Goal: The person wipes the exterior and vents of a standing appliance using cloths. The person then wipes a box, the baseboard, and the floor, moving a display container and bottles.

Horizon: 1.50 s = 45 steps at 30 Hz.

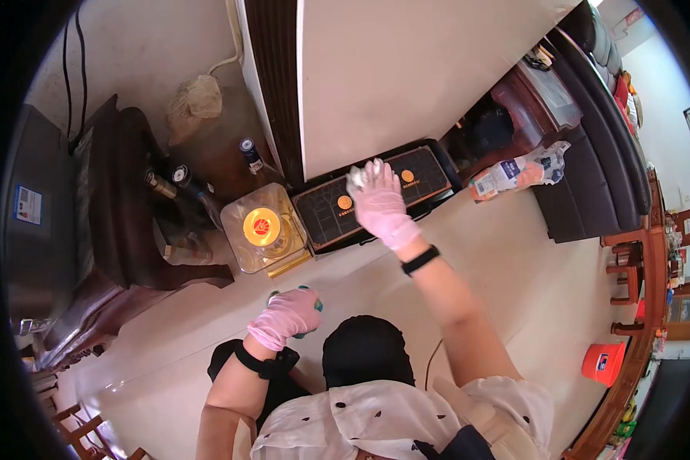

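My right hand, in a pink glove, presses on the top of a long black box with orange round emblems. A crumpled white cloth shows at its fingertips, partly hidden by the fingers. Closer to my body, my left hand, also gloved in pink, is closed around something teal-green. Only bits of that thing stick out, so its kind is unclear. Beside the box's left end is a clear plastic container, with a round yellow-lidded jar in it.
Bottles stand by the wall, near a dark wooden chair on the left. A white panel rises behind the box. To the right are a printed plastic package, a dark sofa and an orange-red bucket.
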Available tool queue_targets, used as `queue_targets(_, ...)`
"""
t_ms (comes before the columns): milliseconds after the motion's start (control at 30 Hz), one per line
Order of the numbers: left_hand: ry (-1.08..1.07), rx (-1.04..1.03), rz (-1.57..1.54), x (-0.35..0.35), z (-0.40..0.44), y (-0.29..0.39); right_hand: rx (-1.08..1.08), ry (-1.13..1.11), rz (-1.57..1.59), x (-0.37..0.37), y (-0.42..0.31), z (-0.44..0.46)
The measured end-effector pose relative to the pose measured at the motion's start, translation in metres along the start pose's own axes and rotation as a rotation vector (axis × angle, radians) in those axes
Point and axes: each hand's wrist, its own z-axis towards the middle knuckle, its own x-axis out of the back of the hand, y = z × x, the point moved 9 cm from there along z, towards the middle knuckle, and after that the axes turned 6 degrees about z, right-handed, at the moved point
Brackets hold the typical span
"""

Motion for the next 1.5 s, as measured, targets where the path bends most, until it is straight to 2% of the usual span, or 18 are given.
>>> queue_targets(67, -0.09, 0.013, 0.071, -0.01, 0.006, 0.003, -0.115, -0.066, 0.159, -0.003, -0.033, 0.007)
queue_targets(200, -0.025, -0.018, -0.04, -0.005, 0.011, 0.003, 0.44, 0.107, 0.437, 0.038, -0.091, -0.043)
queue_targets(333, 0.04, -0.007, 0.046, -0.006, 0.009, -0.014, -0.247, -0.46, -0.006, 0.027, 0.078, -0.043)
queue_targets(467, 0.001, 0.034, 0.066, -0.013, 0.005, -0.019, -0.485, -0.216, -0.419, -0.003, 0.149, -0.044)
queue_targets(500, 0.013, 0.039, 0.071, -0.011, 0.007, -0.019, -0.565, -0.298, -0.102, -0.032, 0.137, -0.052)
queue_targets(567, -0.039, 0.049, 0.086, -0.006, 0.007, -0.009, -0.29, -0.281, -0.023, 0.004, 0.012, -0.046)
queue_targets(667, -0.068, 0.055, 0.059, -0.003, 0.0, 0.0, 0.068, 0.255, 0.02, 0.023, -0.078, -0.07)
queue_targets(700, -0.025, 0.055, 0.017, 0.001, -0.002, 0.002, 0.135, 0.083, 0.024, 0.007, -0.061, -0.067)
queue_targets(733, -0.026, 0.048, 0.021, 0.001, -0.004, 0.003, -0.086, -0.069, 0.353, 0.028, -0.022, -0.063)
queue_targets(767, -0.038, 0.06, 0.049, 0.001, -0.007, 0.001, -0.216, 0.134, 0.074, 0.045, 0.022, -0.071)
queue_targets(800, -0.051, 0.073, 0.076, -0.001, -0.009, -0.002, -0.51, 0.131, 0.577, 0.044, 0.085, -0.073)
queue_targets(833, -0.043, 0.073, 0.073, -0.002, -0.011, -0.005, -0.559, -0.313, -0.037, 0.023, 0.133, -0.082)
queue_targets(1000, 0.041, 0.042, 0.118, -0.004, -0.013, -0.013, -0.182, -0.414, -0.08, 0.018, 0.021, -0.069)
queue_targets(1167, 0.076, 0.027, 0.1, 0.001, -0.005, -0.005, 0.151, -0.183, 0.541, 0.02, -0.061, -0.072)
queue_targets(1300, 0.049, 0.012, 0.116, 0.006, -0.014, -0.003, 0.024, -0.132, 0.354, 0.034, 0.028, -0.088)
queue_targets(1367, 0.057, 0.028, 0.105, 0.005, -0.013, -0.012, -0.584, 0.002, 0.214, 0.041, 0.13, -0.076)
queue_targets(1467, 0.033, 0.057, 0.121, 0.003, -0.011, -0.012, -0.366, 0.47, 0.029, 0.07, 0.171, -0.028)
queue_targets(1500, 0.013, 0.066, 0.149, 0.002, -0.01, -0.01, -0.688, 0.104, 0.194, 0.037, 0.176, -0.018)
